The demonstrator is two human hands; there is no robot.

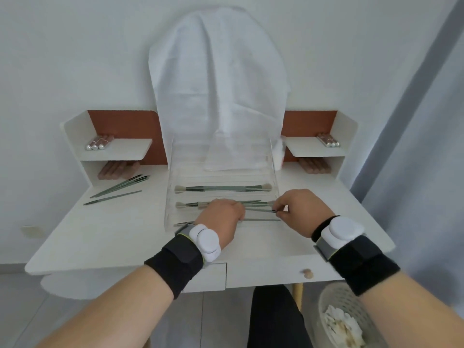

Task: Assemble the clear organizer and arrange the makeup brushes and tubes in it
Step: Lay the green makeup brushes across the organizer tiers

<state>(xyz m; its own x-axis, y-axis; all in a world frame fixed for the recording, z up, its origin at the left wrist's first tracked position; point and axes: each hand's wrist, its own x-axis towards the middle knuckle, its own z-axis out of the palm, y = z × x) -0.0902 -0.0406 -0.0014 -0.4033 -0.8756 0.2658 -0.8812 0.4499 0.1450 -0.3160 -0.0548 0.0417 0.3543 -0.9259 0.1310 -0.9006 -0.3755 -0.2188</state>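
A clear stepped organizer (272, 159) stands in the middle of the white vanity table (100, 237). Green-handled makeup brushes lie in its tiers: one row (223, 188) higher up, another (190, 204) below it. My left hand (221, 217) is curled over brush handles at the front tiers. My right hand (301, 209) pinches the dark tip of a thin brush (261, 209) at the organizer's right front. Several loose brushes (118, 189) lie on the table to the left. Silver-capped tubes rest on the left shelf (99, 143) and the right shelf (327, 140).
A white cloth (218, 84) drapes over the mirror behind the organizer. Brown tubes lie under the left shelf (118, 169) and the right shelf (313, 165). A mesh bin with paper scraps (339, 320) stands on the floor at the right. A drawer knob (307, 273) sticks out in front.
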